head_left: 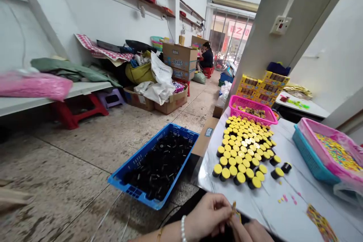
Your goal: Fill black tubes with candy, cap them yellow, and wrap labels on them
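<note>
My left hand [208, 213], with a white bead bracelet at the wrist, pinches a small yellow-gold wrapper [235, 208] just off the table's near edge. My right hand [252, 231] meets it there, its fingers closed on the wrapper's other side; its lower part is cut off by the frame. What the wrapper contains cannot be seen. Beyond the hands, many small black jars with yellow lids [241, 154] stand close together on the white marbled table [295, 181]. One black jar [286, 167] lies tipped at their right. A strip of colourful printed wrappers [320, 222] lies at the right.
A blue crate [136, 192] of black pieces sits left of the table. Behind the jars are a pink basket [252, 120] and stacked yellow boxes [251, 87]. A teal basket [313, 159] bears a pink-lined tub of colourful bits. A person [207, 56] sits far back.
</note>
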Demonstrator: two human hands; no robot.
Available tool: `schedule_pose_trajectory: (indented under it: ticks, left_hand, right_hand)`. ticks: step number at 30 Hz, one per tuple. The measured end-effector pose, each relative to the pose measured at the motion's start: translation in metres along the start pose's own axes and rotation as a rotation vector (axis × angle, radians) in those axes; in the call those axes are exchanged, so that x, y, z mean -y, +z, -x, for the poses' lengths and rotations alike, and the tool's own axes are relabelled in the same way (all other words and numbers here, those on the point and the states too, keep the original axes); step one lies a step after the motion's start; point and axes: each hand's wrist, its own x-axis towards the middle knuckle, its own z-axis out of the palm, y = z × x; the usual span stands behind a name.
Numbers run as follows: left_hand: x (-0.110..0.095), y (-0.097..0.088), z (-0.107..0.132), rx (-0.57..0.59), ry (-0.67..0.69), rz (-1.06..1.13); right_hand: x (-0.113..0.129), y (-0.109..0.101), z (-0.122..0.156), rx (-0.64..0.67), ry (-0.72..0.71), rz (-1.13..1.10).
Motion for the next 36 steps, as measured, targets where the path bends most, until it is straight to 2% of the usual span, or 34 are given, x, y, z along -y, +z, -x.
schedule_pose_trajectory:
  ticks: [3, 7, 9, 11, 13, 15, 16, 18, 20, 22, 26, 30, 36]
  left_hand:
    - [-0.011, -0.013, 0.010, -0.095, 0.105, 0.049]
    - [-0.012, -0.029, 0.023, -0.097, 0.194, 0.056]
    - [-0.011, -0.034, 0.028, -0.159, 0.229, 0.015]
    - [-0.012, -0.037, 0.034, -0.227, 0.253, -0.019]
    - [-0.013, -0.038, 0.039, -0.261, 0.229, -0.015]
    - [-0.013, -0.039, 0.042, -0.307, 0.247, -0.095]
    - [-0.011, -0.038, 0.042, -0.328, 0.293, -0.154]
    - [-0.006, -0.034, 0.041, -0.352, 0.365, -0.240]
    - [0.000, -0.028, 0.042, -0.351, 0.403, -0.300]
    - [0.006, -0.022, 0.045, -0.354, 0.407, -0.324]
    - [0.012, -0.019, 0.053, -0.451, 0.441, -0.212]
    - [0.015, -0.019, 0.056, -0.499, 0.487, -0.226]
    - [0.015, -0.021, 0.053, -0.487, 0.399, -0.233]
  right_hand:
    - [0.019, 0.017, -0.011, 0.032, 0.004, -0.094]
    - [0.021, 0.026, -0.020, 0.110, -0.081, -0.164]
    - [0.025, 0.027, -0.026, 0.143, -0.014, -0.222]
    - [0.034, 0.024, -0.033, 0.154, 0.250, -0.339]
    - [0.043, 0.019, -0.038, 0.137, 0.672, -0.509]
    - [0.050, 0.014, -0.042, 0.186, 1.078, -0.741]
    - [0.053, 0.012, -0.043, 0.243, 1.226, -0.867]
    - [0.058, 0.012, -0.044, 0.333, 1.379, -1.023]
    - [0.063, 0.013, -0.042, 0.358, 1.430, -1.056]
    - [0.066, 0.015, -0.039, 0.324, 1.467, -1.034]
    - [0.068, 0.017, -0.033, 0.250, 1.542, -0.999]
    - [0.067, 0.019, -0.032, 0.264, 1.542, -0.973]
    - [0.069, 0.021, -0.031, 0.264, 1.517, -0.933]
